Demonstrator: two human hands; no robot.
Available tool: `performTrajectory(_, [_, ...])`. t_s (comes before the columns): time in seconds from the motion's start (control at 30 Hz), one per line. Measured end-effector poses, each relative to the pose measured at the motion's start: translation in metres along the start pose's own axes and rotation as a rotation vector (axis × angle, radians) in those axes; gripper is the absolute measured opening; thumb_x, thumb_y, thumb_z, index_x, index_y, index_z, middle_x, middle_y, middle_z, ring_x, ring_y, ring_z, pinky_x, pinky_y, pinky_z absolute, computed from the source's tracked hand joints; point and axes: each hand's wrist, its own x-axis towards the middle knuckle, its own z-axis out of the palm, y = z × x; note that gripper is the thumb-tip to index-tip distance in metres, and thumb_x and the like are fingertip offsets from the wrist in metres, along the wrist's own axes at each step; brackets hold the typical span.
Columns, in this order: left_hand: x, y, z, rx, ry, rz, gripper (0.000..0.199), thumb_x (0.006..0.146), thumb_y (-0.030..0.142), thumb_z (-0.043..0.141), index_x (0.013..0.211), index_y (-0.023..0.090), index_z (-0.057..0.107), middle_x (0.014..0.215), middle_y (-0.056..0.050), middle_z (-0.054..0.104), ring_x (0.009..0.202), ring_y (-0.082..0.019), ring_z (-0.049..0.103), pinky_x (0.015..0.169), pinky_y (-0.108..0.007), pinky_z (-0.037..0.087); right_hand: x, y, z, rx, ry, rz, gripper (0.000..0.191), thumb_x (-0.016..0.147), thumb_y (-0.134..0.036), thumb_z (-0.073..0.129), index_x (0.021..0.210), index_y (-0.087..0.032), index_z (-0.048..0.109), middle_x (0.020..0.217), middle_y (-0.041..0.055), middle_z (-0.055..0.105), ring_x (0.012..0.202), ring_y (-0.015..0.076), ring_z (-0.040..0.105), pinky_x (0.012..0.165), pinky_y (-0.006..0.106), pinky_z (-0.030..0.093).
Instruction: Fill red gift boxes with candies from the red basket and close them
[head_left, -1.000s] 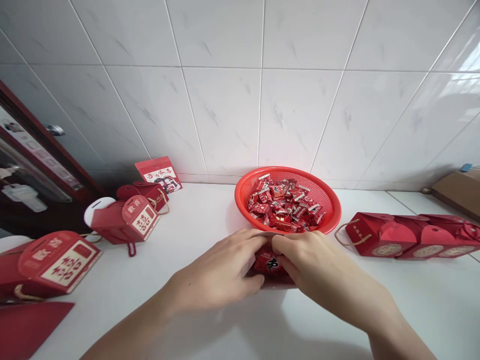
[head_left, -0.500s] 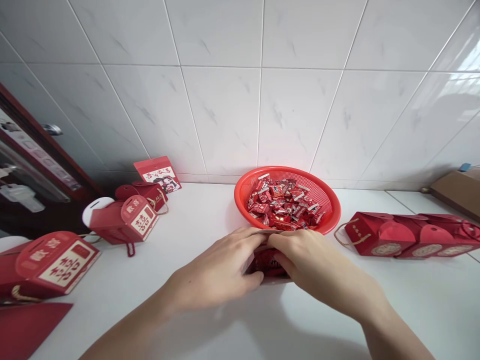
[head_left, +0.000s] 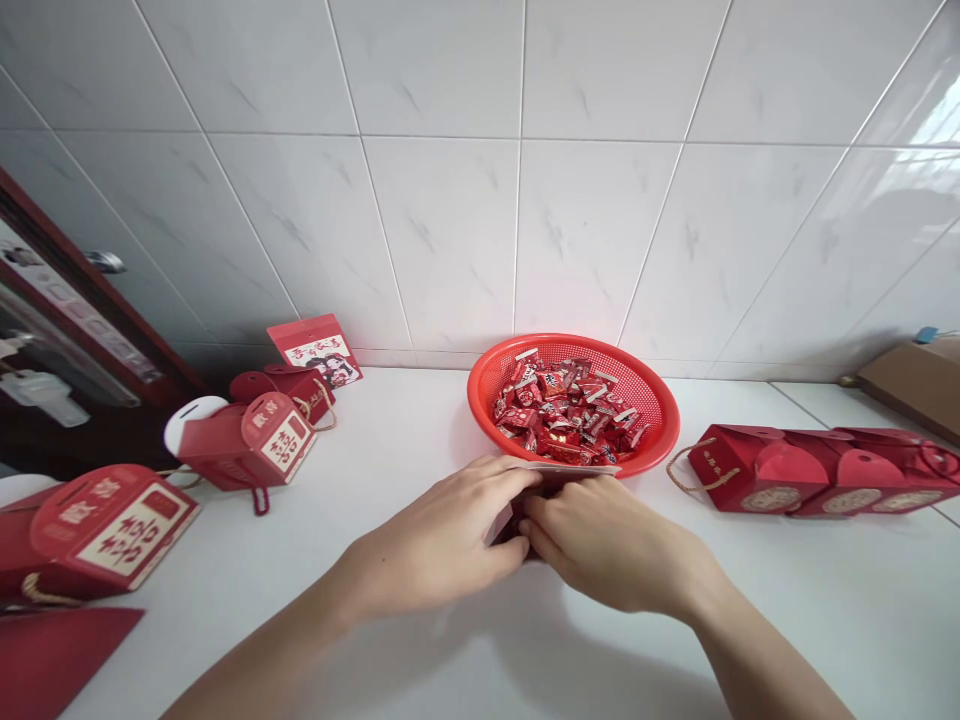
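The left hand point(head_left: 450, 530) is curled around the near-left side of a small red container point(head_left: 553, 478), its thumb and forefinger spread apart with the container's wall between them; the other fingertips are hidden. The right hand point(head_left: 611, 540) is bent inward at the container's open mouth, fingers folded closely together, knuckles up; whether they pinch anything inside cannot be told. The container stands between the two hands, mostly covered by them, with a thin, pale, stiff-looking edge along its far side and a dark red inside.

At twelve o'clock from the hands, just beyond that edge, sits a round orange-red plastic basket point(head_left: 664, 400) with a smooth rolled rim and a finely perforated wall. Wrapped sweets point(head_left: 570, 415) lie heaped in it, their red wrappers crinkled and glossy.

At three o'clock, a row of red card boxes point(head_left: 802, 475) shows rounded flaps, cream medallions and a twisted cord handle. At two o'clock, farther off, is a plain brown carton point(head_left: 915, 385).

At ten o'clock stands a smaller red gift box point(head_left: 251, 440) with a scalloped top; at nine, a larger printed box point(head_left: 112, 525). All rest on a smooth white counter point(head_left: 405, 420) against glossy, grey-veined wall tiles point(head_left: 442, 230).
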Motion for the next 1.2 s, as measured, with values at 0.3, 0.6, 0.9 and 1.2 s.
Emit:
performTrajectory(0.3, [0.003, -0.014, -0.01, -0.03, 0.003, -0.068, 0.04, 0.091, 0.026, 0.056, 0.128, 0.031, 0.07, 0.132, 0.001, 0.072, 0.122, -0.024, 0.066, 0.098, -0.03, 0.054, -0.035, 0.033, -0.037, 0.492, 0.186, -0.097, 0.027, 0.104, -0.024, 0.044, 0.109, -0.023, 0.071, 0.103, 0.0037, 0.077, 0.087, 0.0168, 0.07, 0.074, 0.027, 0.05])
performTrajectory(0.6, [0.011, -0.033, -0.025, -0.08, -0.066, -0.207, 0.043, 0.092, 0.052, 0.059, 0.123, 0.024, 0.072, 0.134, -0.005, 0.07, 0.123, -0.027, 0.065, 0.101, -0.032, 0.052, -0.046, 0.055, -0.035, 0.359, 0.169, 0.194, 0.044, 0.088, -0.051, 0.068, 0.123, -0.025, 0.066, 0.114, 0.0087, 0.074, 0.101, 0.0278, 0.069, 0.073, 0.033, 0.053])
performTrajectory(0.9, [0.011, -0.033, -0.033, -0.113, -0.113, -0.076, 0.044, 0.082, 0.046, 0.075, 0.121, 0.025, 0.072, 0.132, -0.006, 0.071, 0.121, -0.028, 0.065, 0.1, -0.034, 0.05, -0.028, 0.045, -0.027, 0.235, 0.12, 0.258, 0.042, 0.088, -0.045, 0.071, 0.124, -0.026, 0.062, 0.099, 0.0064, 0.073, 0.089, 0.0279, 0.068, 0.06, 0.029, 0.042])
performTrajectory(1.2, [0.011, -0.043, -0.04, -0.081, 0.093, -0.03, 0.015, 0.08, 0.022, 0.069, 0.09, 0.022, 0.057, 0.102, 0.001, 0.072, 0.104, -0.021, 0.067, 0.091, -0.031, 0.05, -0.021, 0.048, -0.029, 0.266, 0.112, 0.208, 0.011, 0.097, -0.026, 0.057, 0.086, -0.023, 0.058, 0.083, 0.0009, 0.07, 0.074, 0.0191, 0.064, 0.058, 0.028, 0.038])
